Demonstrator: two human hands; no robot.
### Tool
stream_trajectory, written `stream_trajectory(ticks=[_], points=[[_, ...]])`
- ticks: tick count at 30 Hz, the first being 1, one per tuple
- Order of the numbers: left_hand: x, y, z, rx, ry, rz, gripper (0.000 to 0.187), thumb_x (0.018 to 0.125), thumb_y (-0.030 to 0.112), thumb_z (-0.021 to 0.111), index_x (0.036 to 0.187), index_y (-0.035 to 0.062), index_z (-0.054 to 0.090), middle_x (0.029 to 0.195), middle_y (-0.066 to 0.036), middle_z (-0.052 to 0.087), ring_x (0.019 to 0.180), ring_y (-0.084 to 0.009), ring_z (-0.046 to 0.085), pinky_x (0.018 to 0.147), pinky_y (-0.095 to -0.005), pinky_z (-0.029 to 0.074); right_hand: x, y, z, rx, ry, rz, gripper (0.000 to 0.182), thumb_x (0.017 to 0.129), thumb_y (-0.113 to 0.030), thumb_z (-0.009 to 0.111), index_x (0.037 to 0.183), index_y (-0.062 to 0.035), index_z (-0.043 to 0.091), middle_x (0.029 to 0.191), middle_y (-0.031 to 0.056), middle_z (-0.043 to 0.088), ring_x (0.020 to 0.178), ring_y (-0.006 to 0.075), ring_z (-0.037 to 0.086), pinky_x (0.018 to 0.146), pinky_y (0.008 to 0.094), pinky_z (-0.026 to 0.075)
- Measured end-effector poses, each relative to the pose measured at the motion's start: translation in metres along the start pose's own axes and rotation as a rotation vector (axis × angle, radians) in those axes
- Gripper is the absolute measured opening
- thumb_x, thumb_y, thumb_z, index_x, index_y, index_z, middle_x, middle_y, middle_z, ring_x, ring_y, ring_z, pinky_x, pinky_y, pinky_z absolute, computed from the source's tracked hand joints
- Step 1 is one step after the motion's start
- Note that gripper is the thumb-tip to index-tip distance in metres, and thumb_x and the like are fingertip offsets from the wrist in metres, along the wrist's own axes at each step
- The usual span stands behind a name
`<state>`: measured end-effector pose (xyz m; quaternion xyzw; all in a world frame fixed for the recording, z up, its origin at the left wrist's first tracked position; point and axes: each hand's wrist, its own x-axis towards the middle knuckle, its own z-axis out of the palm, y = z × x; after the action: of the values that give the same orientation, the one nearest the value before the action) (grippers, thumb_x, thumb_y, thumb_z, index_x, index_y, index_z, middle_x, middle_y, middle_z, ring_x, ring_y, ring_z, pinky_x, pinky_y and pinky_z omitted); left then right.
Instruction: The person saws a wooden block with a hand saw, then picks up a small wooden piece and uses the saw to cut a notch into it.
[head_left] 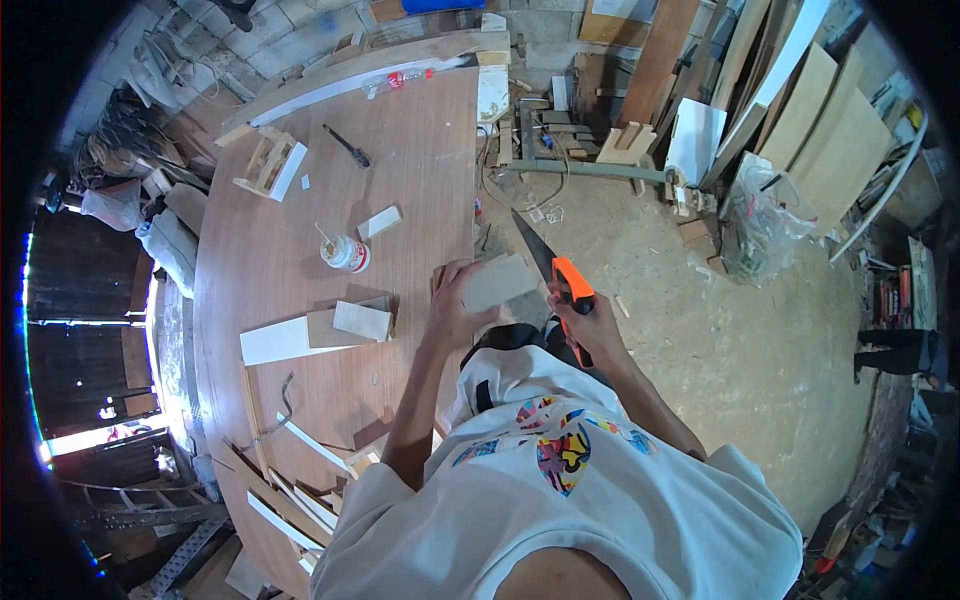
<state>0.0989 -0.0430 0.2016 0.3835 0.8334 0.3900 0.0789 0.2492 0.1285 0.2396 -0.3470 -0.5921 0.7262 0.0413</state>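
At the table's right edge, my left hand [455, 305] grips a pale wooden block [499, 283], which sticks out past the edge over the floor. My right hand [590, 325] is closed around the orange and black handle of a handsaw [536, 245]. The saw's dark blade points up and away, just right of the block's end. Left of my left hand, short pieces of wood [362, 321] lie stacked on a longer white-faced board [282, 342]. A white jar [345, 254] with a stick in it stands farther up the table.
On the brown table [425, 180] lie a small white-edged block [380, 221], a dark-handled tool [350, 148], a small wooden frame [270, 165] and a plastic bottle [400, 79]. Offcuts lie at the near left. Planks [660, 65] and a plastic bag [762, 220] stand right. Another person's legs [893, 352] show far right.
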Motion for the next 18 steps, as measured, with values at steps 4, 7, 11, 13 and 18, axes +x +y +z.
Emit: stream_trajectory(ticks=[4,7,11,13,18], points=[[-0.003,-0.085,0.028,-0.019,-0.053,-0.085,0.061,0.057,0.016,0.079,0.113,0.0103,0.057,0.113,-0.009,0.053,0.108,-0.0311,0.047,0.097,-0.0432,0.037,0.004,0.014,-0.006,0.020,0.004,0.050,0.018,0.084,-0.012,0.063,0.100,-0.0033,0.061,0.063,-0.0021,0.053,0.042,0.0045,0.040,0.037,0.0224,0.032],[-0.006,-0.129,0.035,0.006,-0.107,-0.133,0.063,0.056,0.018,0.081,0.114,0.0124,0.057,0.114,-0.009,0.053,0.109,-0.0307,0.047,0.098,-0.0437,0.035,0.002,0.022,-0.013,-0.012,0.013,0.106,0.016,0.085,-0.012,0.062,0.099,-0.0040,0.062,0.064,-0.0023,0.054,0.042,0.0044,0.041,0.038,0.0224,0.032],[-0.005,-0.158,0.041,0.141,-0.227,-0.180,0.066,0.056,0.017,0.082,0.116,0.0141,0.056,0.120,-0.007,0.050,0.112,-0.0306,0.045,0.100,-0.0429,0.033,0.001,0.033,-0.018,-0.082,0.086,0.091,0.015,0.085,-0.014,0.064,0.096,-0.0040,0.063,0.060,-0.0026,0.052,0.042,0.0053,0.042,0.038,0.0227,0.033],[0.000,-0.168,0.045,0.168,-0.240,-0.168,0.066,0.056,0.017,0.081,0.117,0.0137,0.055,0.121,-0.006,0.050,0.114,-0.0306,0.044,0.101,-0.0433,0.031,-0.001,0.032,-0.016,-0.112,0.107,0.088,0.015,0.084,-0.014,0.065,0.096,-0.0041,0.063,0.060,-0.0028,0.051,0.042,0.0055,0.043,0.038,0.0229,0.033],[0.011,-0.194,0.057,0.188,-0.313,-0.099,0.069,0.057,0.015,0.080,0.120,0.0114,0.052,0.122,-0.006,0.048,0.121,-0.0315,0.038,0.104,-0.0452,0.028,0.001,0.030,-0.015,-0.097,0.088,0.129,0.018,0.083,-0.016,0.067,0.094,-0.0033,0.061,0.063,-0.0018,0.052,0.049,0.0064,0.046,0.044,0.0242,0.036]])
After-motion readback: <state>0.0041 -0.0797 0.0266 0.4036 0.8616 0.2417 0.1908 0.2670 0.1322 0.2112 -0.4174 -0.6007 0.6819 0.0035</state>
